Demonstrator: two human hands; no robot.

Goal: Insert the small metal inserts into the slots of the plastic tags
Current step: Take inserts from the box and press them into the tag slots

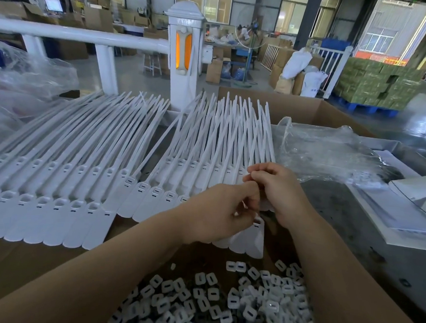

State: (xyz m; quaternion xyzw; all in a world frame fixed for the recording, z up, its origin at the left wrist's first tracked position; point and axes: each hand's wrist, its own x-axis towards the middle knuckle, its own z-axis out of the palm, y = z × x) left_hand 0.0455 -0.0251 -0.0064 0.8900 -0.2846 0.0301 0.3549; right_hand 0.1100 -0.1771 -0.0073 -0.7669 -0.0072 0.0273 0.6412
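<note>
Rows of white plastic tags [62, 181] with long tails lie fanned across the cardboard, their slotted heads toward me. A heap of small square inserts [234, 306] fills the box at the bottom. My left hand [218, 212] and my right hand [278, 191] meet over the right end of the tag rows. Left fingers are curled and seem to pinch something small against a tag head [258, 222]. Right fingers curl over the top of a tag in the rear row [231, 172]. What lies between the fingertips is hidden.
Crumpled clear plastic bags lie at the right [328, 154] and at the left [18, 84]. A cardboard box wall [298, 109] stands behind the tags. A white railing post [184, 53] rises behind the bench. A grey metal bench surface [377, 248] runs along the right.
</note>
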